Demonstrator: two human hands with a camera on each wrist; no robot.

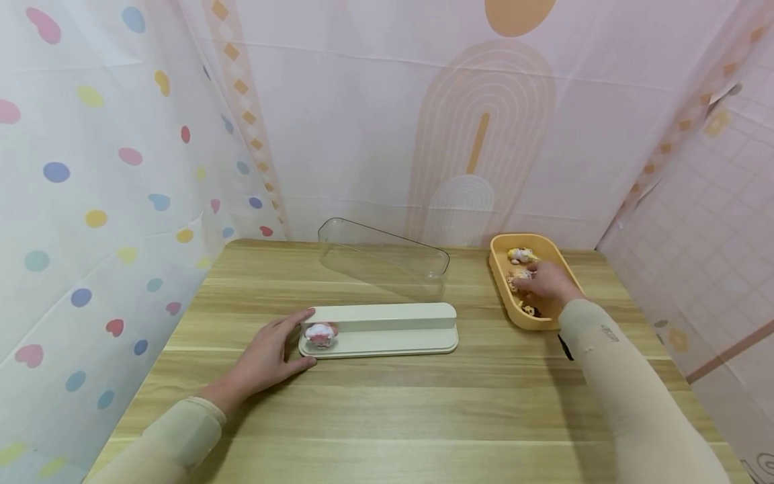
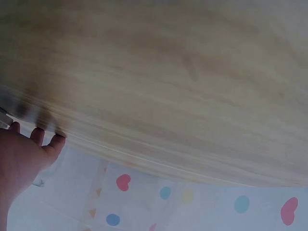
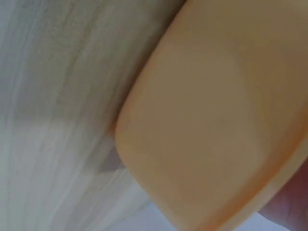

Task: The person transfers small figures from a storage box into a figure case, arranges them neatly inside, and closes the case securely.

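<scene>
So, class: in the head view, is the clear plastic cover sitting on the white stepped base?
No: the clear plastic cover lies on the wooden table behind the white stepped base.

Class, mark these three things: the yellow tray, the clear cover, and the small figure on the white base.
yellow tray (image 1: 499, 277), head view, left rim
clear cover (image 1: 387, 262), head view, upper face
small figure (image 1: 319, 334), head view, its middle

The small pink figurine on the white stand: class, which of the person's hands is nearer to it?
Left. The left hand rests at the white stand's left end, right beside the pink figurine. The right hand is far off, reaching into the yellow tray.
</scene>
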